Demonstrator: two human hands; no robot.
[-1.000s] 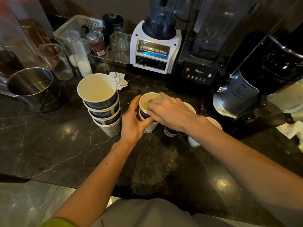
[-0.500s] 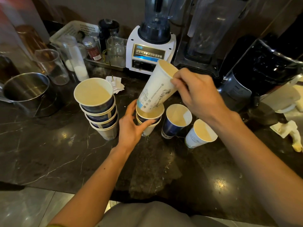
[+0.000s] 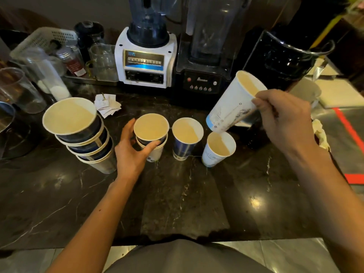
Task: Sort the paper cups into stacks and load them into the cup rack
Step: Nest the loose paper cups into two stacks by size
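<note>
My right hand holds a tall white paper cup tilted in the air, just above a small white cup standing on the dark counter. My left hand grips a short stack of two cups at the middle of the counter. Between that stack and the small white cup stands a single blue cup. At the left leans a stack of several wide cups, mostly dark blue. No cup rack is in view.
Behind the cups stand a white blender and a black blender. A black machine is at the back right. Clear measuring cups, jars and a white basket crowd the back left. Crumpled paper slips lie nearby.
My right hand lifted the tall white cup out of the middle stack and carried it right, over the small white cup. My left hand stayed on the stack.
</note>
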